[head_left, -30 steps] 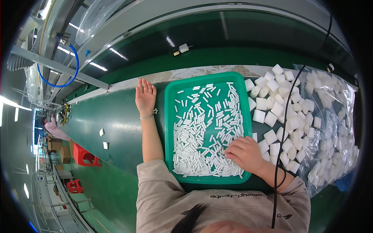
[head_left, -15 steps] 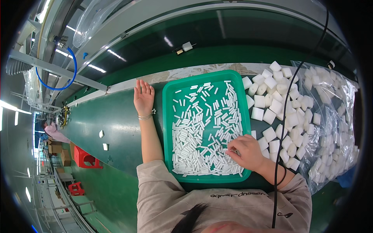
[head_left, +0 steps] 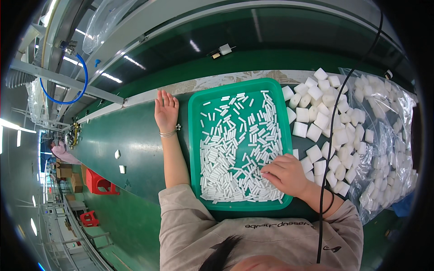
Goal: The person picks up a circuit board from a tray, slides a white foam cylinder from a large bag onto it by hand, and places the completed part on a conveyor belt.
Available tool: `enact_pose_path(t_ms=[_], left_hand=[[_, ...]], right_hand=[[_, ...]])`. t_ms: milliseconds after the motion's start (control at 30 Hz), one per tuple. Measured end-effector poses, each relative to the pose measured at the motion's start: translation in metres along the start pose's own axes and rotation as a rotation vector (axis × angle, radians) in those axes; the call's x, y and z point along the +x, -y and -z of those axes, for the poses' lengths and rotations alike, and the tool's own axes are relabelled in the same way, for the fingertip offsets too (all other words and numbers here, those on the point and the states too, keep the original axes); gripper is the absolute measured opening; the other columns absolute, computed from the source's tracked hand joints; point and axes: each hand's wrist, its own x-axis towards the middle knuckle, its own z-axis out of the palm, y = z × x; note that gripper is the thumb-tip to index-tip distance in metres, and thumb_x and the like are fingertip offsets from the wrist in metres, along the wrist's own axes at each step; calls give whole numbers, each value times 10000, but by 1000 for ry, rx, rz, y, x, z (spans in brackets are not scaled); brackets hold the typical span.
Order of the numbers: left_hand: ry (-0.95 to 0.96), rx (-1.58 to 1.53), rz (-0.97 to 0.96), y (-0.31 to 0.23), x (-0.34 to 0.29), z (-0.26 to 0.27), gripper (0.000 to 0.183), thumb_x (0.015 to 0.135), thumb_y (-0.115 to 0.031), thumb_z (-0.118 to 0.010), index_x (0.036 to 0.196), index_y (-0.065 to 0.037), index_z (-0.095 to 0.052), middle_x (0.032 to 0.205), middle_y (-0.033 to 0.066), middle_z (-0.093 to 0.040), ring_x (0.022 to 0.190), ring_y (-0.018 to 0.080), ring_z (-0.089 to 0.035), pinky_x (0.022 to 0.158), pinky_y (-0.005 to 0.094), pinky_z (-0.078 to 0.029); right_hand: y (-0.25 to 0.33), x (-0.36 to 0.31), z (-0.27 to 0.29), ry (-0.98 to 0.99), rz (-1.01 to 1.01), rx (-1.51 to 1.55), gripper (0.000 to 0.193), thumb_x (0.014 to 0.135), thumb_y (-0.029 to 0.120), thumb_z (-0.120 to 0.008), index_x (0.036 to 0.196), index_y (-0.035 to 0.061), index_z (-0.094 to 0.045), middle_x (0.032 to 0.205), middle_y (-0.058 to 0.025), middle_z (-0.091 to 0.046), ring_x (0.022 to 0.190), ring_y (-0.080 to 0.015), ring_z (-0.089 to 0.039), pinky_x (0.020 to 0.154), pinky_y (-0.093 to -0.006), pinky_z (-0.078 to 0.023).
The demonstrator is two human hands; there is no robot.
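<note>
A green tray (head_left: 194,149) holds a great many small white rods (head_left: 217,169), heaped thickest toward its near left part. Over the tray's right side, my right hand (head_left: 285,174) has its fingers drawn together in a pinch, with the tips down among the rods. Whatever sits between those fingertips is too small to make out. To the left of the tray my left hand (head_left: 167,109) rests palm up on the dark green tabletop (head_left: 135,144). Its fingers are loosely stretched, and nothing lies in the palm. A bracelet circles that wrist.
Chunky white blocks (head_left: 299,129) are piled right of the tray, spilling from a clear plastic bag (head_left: 384,158). A black cable (head_left: 327,180) hangs across the pile and past my right arm. Two white pieces (head_left: 122,169) lie farther left. Beyond the table runs a green conveyor (head_left: 280,45).
My right hand has shifted very slightly left and away from me, still pinched over the rods. A small white device on the conveyor has moved right. My left hand stays put.
</note>
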Motion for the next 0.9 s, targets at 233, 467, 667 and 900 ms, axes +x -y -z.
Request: enact_pose_path(t_ms=[233,467,667,900], left_hand=[[-7,16,3,-1,0,0,300,904,-261,-425,1166,-122,-466,1131,19,-525,1026,172,-483,901,359,-368],[-28,21,-4,1,0,-3,305,905,-257,-422,1172,-116,-460,1132,23,-525,987,162,-504,900,357,-369],[63,-15,23,-2,-1,0,321,909,-258,-404,1175,-90,-468,1151,47,-527,1031,173,-490,911,355,-362],[98,-15,26,-2,-1,-3,343,915,-277,-383,1198,-92,-441,1039,0,-575,546,71,-391,839,324,-390]], right_hand=[[0,1,1,20,13,24,78,723,165,-615,763,106,-584,625,-41,-500,589,-236,-485,529,-340,-370],[0,1,0,4,13,37,77,720,162,-616,753,100,-586,618,-36,-508,588,-235,-485,530,-340,-368],[1,1,0,9,14,38,74,720,162,-616,750,101,-587,617,-36,-508,585,-235,-485,526,-340,-365],[0,1,0,14,11,37,72,718,162,-618,747,103,-588,614,-37,-498,581,-234,-483,524,-339,-364]])
